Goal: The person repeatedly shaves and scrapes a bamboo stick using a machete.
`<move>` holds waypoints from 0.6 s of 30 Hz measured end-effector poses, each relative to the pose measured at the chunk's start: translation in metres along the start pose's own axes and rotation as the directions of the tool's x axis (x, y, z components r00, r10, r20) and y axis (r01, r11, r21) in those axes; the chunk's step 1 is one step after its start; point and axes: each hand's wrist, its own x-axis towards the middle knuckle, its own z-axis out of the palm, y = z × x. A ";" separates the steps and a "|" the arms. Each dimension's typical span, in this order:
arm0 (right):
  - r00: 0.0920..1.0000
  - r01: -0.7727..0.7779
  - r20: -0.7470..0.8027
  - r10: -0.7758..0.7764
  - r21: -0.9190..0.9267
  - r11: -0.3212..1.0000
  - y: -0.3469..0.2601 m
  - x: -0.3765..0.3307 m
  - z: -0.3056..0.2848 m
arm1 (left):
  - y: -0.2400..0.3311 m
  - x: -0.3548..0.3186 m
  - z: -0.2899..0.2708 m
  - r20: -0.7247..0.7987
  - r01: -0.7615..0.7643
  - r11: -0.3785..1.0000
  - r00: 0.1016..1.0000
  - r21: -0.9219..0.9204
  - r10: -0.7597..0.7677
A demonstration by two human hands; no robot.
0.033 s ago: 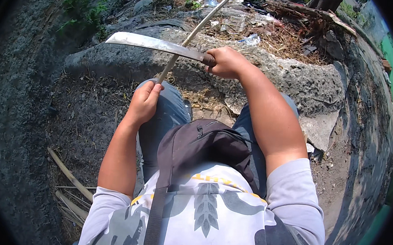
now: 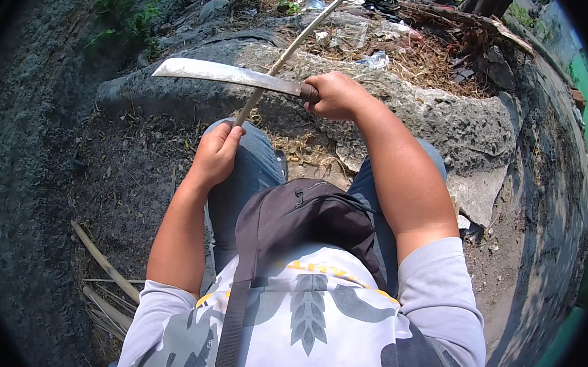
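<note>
Two hands: right hand (image 2: 334,94) grips one machete (image 2: 230,75), left hand (image 2: 215,154) clasps one stick (image 2: 297,44) (pale, long).

The person wears a short-sleeved shirt (image 2: 311,328) in grey, white and dark camouflage patches (a leaf-like dark emblem and yellow lettering on the chest), blue jeans (image 2: 250,173), and a dark sling bag (image 2: 305,218) strapped across the front.

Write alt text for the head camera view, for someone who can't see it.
Seen from above, a seated person's right hand holds a long machete-like blade across a thin pale stick, which the left hand grips near the knee. Around them lie a rough stone slab, bare dirt and scattered litter.
</note>
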 end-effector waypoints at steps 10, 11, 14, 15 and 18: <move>0.970 -0.239 -0.053 0.239 0.014 0.971 0.030 0.001 -0.011 | 0.013 -0.002 0.002 0.000 -0.047 0.998 0.999 0.047 0.047; 0.960 -0.253 -0.110 0.256 0.042 0.967 0.032 0.002 -0.005 | 0.013 -0.003 0.003 -0.006 -0.053 0.997 0.999 0.053 0.053; 0.963 -0.223 -0.133 0.232 0.078 0.972 0.031 0.003 -0.003 | 0.009 -0.004 0.001 -0.003 -0.050 0.997 0.999 0.053 0.050; 0.977 -0.181 -0.096 0.189 0.079 0.980 0.028 0.002 -0.003 | 0.007 -0.006 0.001 0.002 -0.039 0.998 0.999 0.041 0.038; 0.989 -0.126 -0.076 0.125 -0.012 0.992 0.011 -0.006 -0.002 | 0.007 -0.004 0.004 -0.039 -0.074 0.994 0.996 0.084 0.077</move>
